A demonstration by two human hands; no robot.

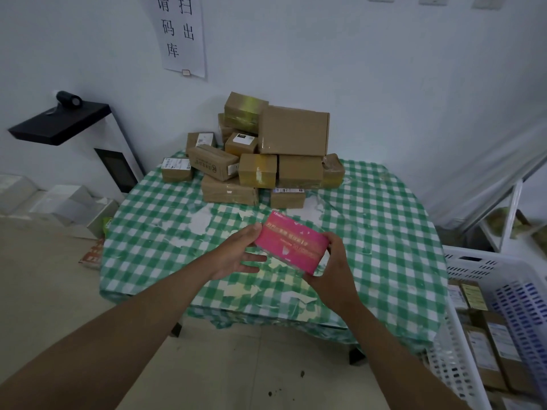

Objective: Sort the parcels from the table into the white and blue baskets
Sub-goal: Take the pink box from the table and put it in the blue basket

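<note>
A pink box (291, 242) with gold lettering is held above the front part of the table (384, 232), which has a green checked cloth. My right hand (333, 267) grips the box's right end. My left hand (239, 253) touches its left end with the thumb on top and the other fingers spread below. A pile of several brown cardboard parcels (266, 155) sits at the table's far side against the wall. At the lower right stands a white basket (461, 344) with parcels inside, and a blue basket (527, 315) shows at the right edge.
A black and white machine (88, 137) stands left of the table. White boxes (68, 208) and a fallen packet lie on the floor beside it. A white shelf frame (509, 214) stands at the right. A paper notice (182, 34) hangs on the wall.
</note>
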